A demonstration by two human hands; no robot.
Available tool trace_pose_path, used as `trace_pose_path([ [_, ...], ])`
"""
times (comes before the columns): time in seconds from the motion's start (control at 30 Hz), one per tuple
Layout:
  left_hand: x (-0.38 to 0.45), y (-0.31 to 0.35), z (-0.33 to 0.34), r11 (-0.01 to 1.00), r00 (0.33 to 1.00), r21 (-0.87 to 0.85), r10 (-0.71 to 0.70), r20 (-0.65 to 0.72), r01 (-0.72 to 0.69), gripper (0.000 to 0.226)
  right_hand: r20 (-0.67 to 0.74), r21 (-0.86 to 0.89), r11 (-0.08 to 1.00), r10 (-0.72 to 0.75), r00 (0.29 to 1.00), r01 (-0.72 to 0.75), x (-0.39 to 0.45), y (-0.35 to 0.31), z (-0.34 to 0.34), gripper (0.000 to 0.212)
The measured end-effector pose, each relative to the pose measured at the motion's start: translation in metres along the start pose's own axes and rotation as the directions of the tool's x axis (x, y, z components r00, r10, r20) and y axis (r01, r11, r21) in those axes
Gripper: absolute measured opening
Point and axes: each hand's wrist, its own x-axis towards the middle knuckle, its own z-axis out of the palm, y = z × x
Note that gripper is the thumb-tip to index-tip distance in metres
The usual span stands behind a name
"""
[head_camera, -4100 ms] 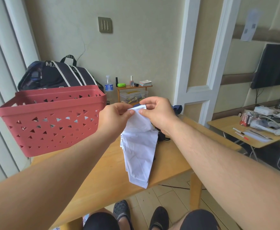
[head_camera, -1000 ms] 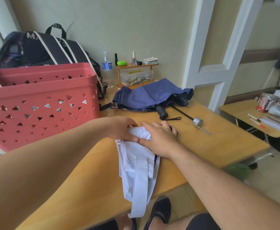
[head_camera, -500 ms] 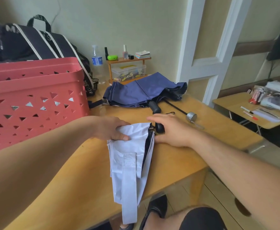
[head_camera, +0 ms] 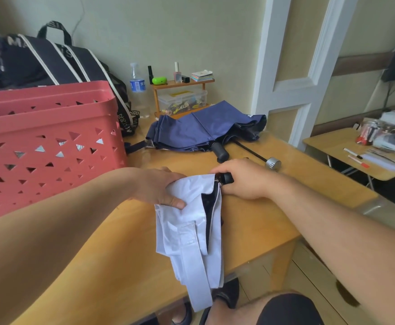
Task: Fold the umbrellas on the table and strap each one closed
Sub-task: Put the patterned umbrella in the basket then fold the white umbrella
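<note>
Partly legible bag lettering: "MA…S".

smooth white cloth umbrella, matt navy cloth umbrella, glossy wood table, perforated red plastic basket

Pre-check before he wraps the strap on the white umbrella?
1. White umbrella on the table: ok, though its lower end overhangs the near edge.
2. Left hand pinning the fabric: ok.
3. Right hand on the black handle: ok.
4. Strap free and reachable: ok, hanging loose off the edge.
5. Folds bundled tight: not ok, a dark inner layer gapes open.
6. Strap fastener lined up: cannot tell.
7. Blue umbrella out of the way: ok, lying behind, unstrapped.
</note>
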Motion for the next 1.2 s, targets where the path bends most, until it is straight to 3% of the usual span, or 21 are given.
trace_pose_path([
  [0.07, -0.003, 0.004, 0.001, 1.000, 1.000, -0.008, -0.023, 0.006, 0.023, 0.092, 0.055, 0.101, 0.993, 0.061, 0.997, -0.066, 0.001, -0.001, -0.008, 0.053],
  [0.13, -0.004, 0.007, 0.002, 0.999, 0.999, -0.006, -0.042, 0.019, 0.042, 0.094, -0.022, 0.263, 0.961, 0.096, 0.995, -0.087, 0.006, -0.009, -0.011, 0.053],
  [0.2, -0.005, 0.010, 0.002, 0.998, 0.999, 0.034, -0.052, 0.004, 0.052, 0.097, -0.125, 0.318, 0.948, 0.065, 0.990, -0.022, 0.015, -0.019, -0.008, 0.037],
  [0.27, -0.006, 0.013, 0.002, 0.997, 0.998, 0.047, -0.055, -0.018, 0.056, 0.098, -0.149, 0.209, 0.977, -0.009, 0.989, 0.040, 0.024, -0.037, 0.001, 0.015],
  [0.3, -0.006, 0.013, 0.003, 0.998, 0.998, 0.047, -0.051, -0.025, 0.052, 0.099, -0.123, 0.114, 0.992, -0.037, 0.992, 0.051, 0.028, -0.043, 0.007, 0.015],
  [0.4, -0.006, 0.007, 0.008, 0.999, 0.999, 0.026, -0.020, -0.039, 0.021, 0.103, 0.021, -0.247, 0.969, 0.019, 1.000, -0.013, 0.035, -0.045, 0.022, 0.053],
  [0.6, -0.023, -0.001, 0.005, 0.981, 0.999, 0.193, -0.004, -0.040, 0.012, 0.128, 0.082, -0.306, 0.951, -0.008, 0.997, 0.033, 0.023, -0.024, 0.014, 0.068],
  [0.7, -0.027, 0.002, -0.001, 0.959, 0.999, 0.282, -0.032, 0.037, 0.021, 0.135, 0.079, -0.341, 0.940, -0.004, 0.997, 0.031, 0.020, -0.027, 0.016, 0.065],
  [0.8, -0.024, 0.013, -0.022, 0.988, 0.990, 0.151, -0.004, 0.141, -0.017, 0.102, 0.082, -0.362, 0.931, -0.012, 0.997, 0.041, 0.022, -0.031, 0.019, 0.056],
  [0.87, -0.017, 0.017, -0.028, 0.998, 0.997, 0.003, 0.067, 0.035, -0.067, 0.069, 0.068, -0.353, 0.934, -0.031, 0.997, 0.053, 0.022, -0.032, 0.020, 0.047],
  [0.93, -0.011, 0.021, -0.020, 0.994, 0.990, 0.039, 0.102, -0.099, -0.099, 0.050, 0.058, -0.361, 0.931, -0.033, 0.998, 0.052, 0.019, -0.035, 0.020, 0.038],
  [1.03, -0.005, 0.022, -0.006, 0.995, 0.983, 0.079, 0.070, -0.167, -0.058, 0.056, 0.039, -0.351, 0.936, -0.025, 0.999, 0.037, 0.015, -0.037, 0.021, 0.030],
  [1.2, 0.001, 0.024, 0.002, 0.950, 0.993, 0.295, -0.072, -0.098, 0.098, 0.065, 0.026, -0.217, 0.975, 0.063, 0.998, -0.056, 0.010, -0.039, 0.021, 0.010],
])
